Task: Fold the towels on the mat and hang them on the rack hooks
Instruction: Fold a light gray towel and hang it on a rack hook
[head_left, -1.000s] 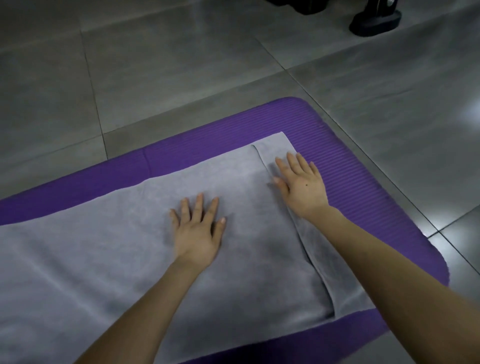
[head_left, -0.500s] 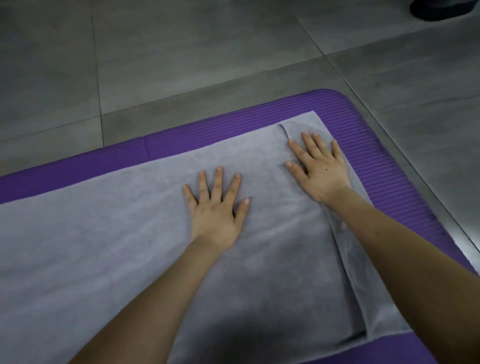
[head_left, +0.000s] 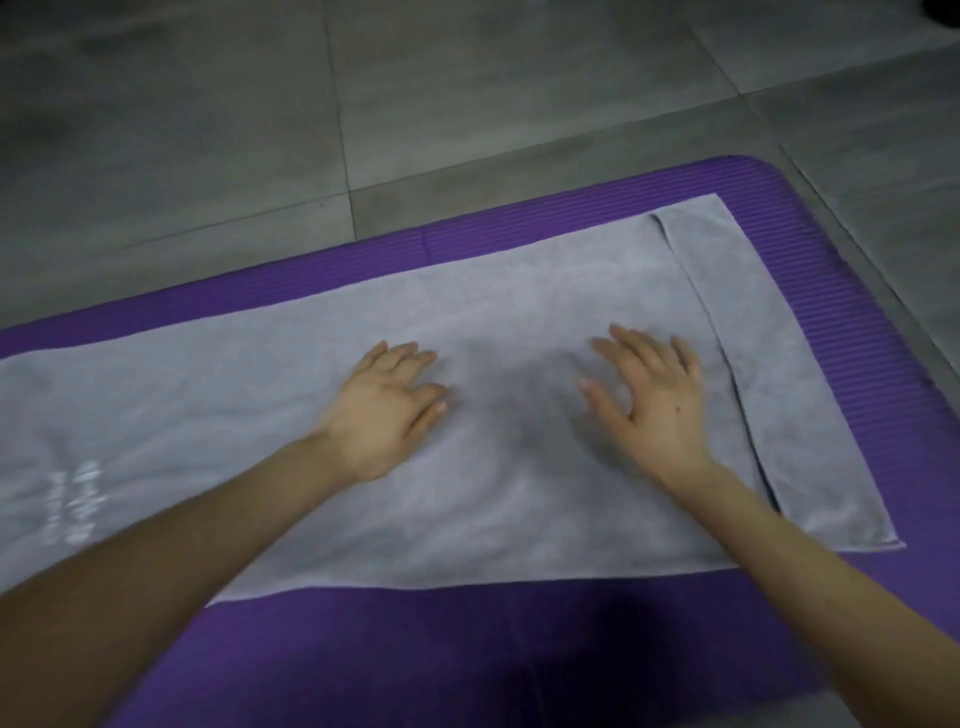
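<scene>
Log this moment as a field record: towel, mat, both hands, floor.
towel: grey, spread flat on the mat, doubled over, with the lower layer showing as a strip along its right end
mat: purple, ribbed, lying on the floor
left hand: palm down on the towel, holding nothing
right hand: fingers spread, palm down over the towel, near the upper layer's edge, holding nothing
floor: grey tiles

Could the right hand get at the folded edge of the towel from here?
Probably yes: the right hand is open over the towel, close beside that edge, nothing between them.
</scene>
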